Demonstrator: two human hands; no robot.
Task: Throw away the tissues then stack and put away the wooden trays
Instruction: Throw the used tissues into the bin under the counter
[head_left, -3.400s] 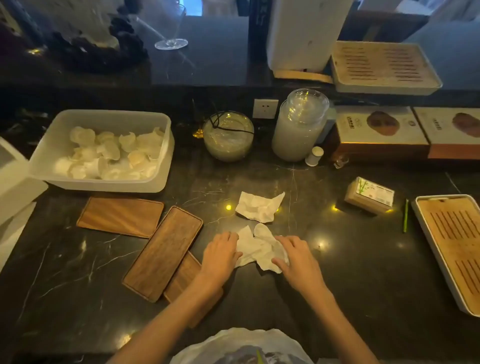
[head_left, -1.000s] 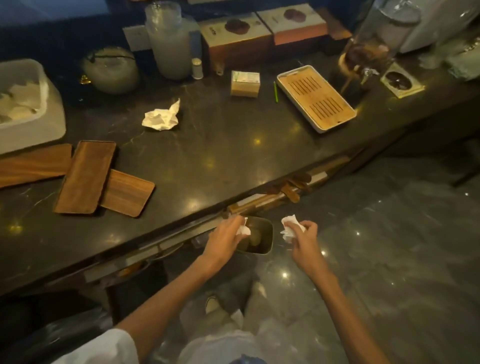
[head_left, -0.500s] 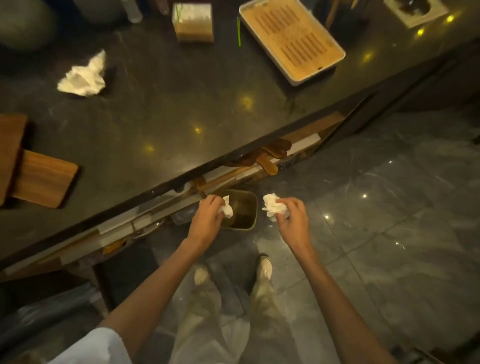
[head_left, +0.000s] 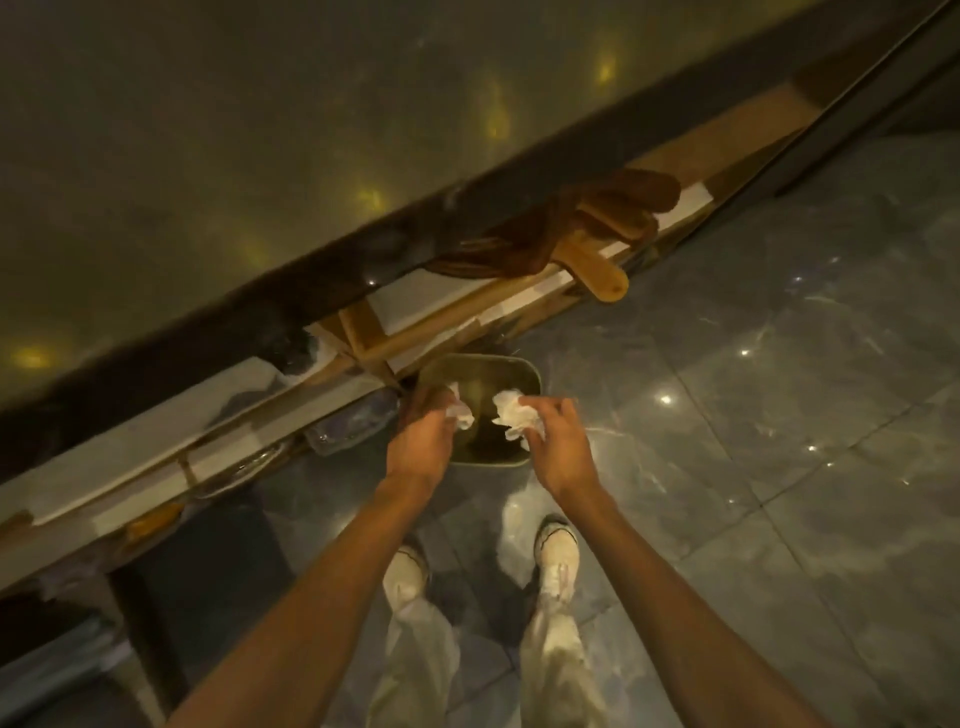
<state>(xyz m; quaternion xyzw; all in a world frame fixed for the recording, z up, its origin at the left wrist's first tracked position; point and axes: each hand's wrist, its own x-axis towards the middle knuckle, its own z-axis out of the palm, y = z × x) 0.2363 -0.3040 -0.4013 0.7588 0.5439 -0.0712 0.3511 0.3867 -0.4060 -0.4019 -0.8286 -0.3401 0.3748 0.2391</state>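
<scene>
Tissues above a small bin (head_left: 527, 370), left hand (head_left: 422, 441) clutching one crumpled tissue (head_left: 460, 413), right hand (head_left: 561, 446) at 3 o'clock clutching another tissue (head_left: 511, 418), counter (head_left: 234, 130) at 11 o'clock.

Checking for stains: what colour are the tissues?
White tissues, both clumps, seen in the head view.

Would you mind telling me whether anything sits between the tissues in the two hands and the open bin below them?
Nothing visible does. The left hand holds a tissue and the right hand holds a bigger tissue, both above the bin, whose mouth is uncovered. The counter edge and shelf lie beyond it, not over it.
</scene>
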